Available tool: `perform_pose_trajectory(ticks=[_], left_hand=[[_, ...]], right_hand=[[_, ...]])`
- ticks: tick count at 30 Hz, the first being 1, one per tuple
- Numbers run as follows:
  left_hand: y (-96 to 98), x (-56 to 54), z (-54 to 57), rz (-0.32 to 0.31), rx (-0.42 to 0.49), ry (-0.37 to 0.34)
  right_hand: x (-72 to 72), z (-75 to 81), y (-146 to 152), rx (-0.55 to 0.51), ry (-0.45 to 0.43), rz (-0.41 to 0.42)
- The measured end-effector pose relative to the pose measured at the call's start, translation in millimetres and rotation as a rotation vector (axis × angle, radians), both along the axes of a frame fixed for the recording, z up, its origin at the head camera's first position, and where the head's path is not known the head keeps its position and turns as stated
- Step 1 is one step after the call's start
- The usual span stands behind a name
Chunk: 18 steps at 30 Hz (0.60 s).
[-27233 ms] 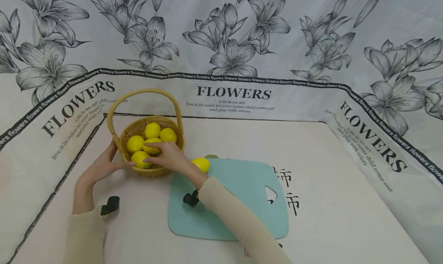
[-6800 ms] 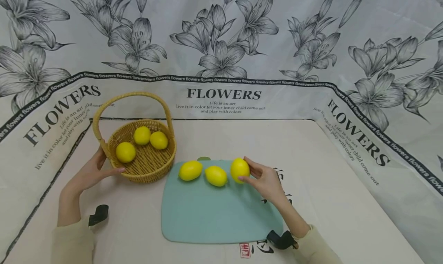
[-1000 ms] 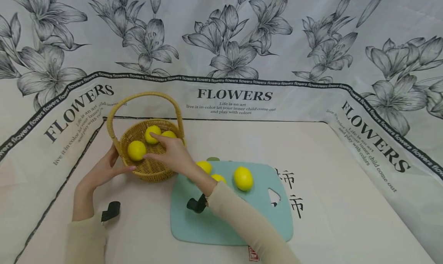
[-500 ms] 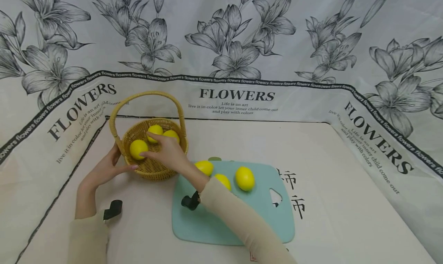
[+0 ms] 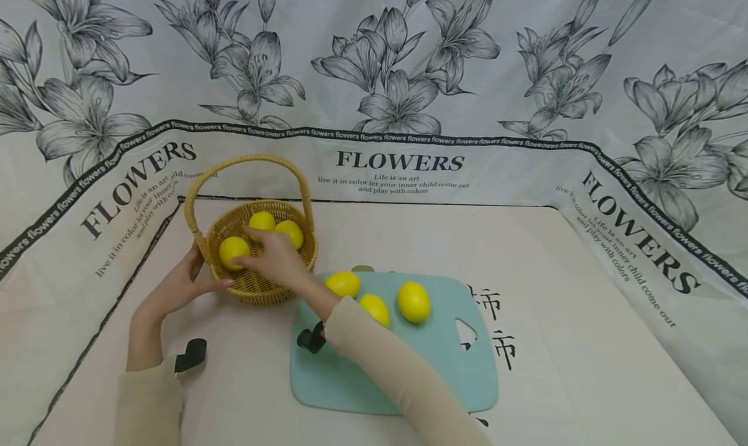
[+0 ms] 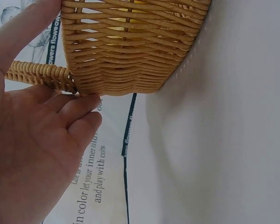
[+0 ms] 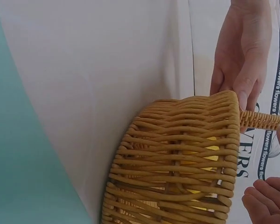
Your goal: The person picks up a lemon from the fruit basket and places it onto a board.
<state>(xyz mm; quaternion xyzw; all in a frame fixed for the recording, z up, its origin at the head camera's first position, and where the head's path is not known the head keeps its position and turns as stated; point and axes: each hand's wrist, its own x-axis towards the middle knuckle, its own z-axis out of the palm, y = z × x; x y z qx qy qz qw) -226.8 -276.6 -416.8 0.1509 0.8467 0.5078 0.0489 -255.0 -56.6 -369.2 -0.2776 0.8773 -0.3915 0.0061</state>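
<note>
the right hand (image 5: 273,254) slants down into the basket (image 5: 263,296), thumb and fingers wide apart — one lemon (image 5: 232,249) beside the thumb, two other lemons (image 5: 261,221) near the fingers. the left hand (image 5: 175,289) grips the basket's side — thumb toward the front.

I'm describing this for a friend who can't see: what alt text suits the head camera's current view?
A person's right hand reaches into a wicker basket where three lemons show, while the left hand holds its side. Three more lemons lie on a pale blue-green cutting board beside it, before a backdrop printed with flowers.
</note>
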Motion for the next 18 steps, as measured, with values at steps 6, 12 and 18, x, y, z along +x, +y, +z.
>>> perform_pose_trajectory(ticks=[6,12,18], left_hand=[[0.2,-0.1,-0.6,-0.003,0.005,0.008],[-0.1,-0.4,-1.4,0.0,0.004,0.006],[-0.9,-1.0,-2.4,0.002,0.006,0.003]], right_hand=[[-3.6,-6.4,-8.5,0.024,0.011,-0.016],[-6.9,-10.9,-15.5,0.044,0.034,-0.03],[-11.6,-17.9,-22.6,0.046,0.041,-0.024]])
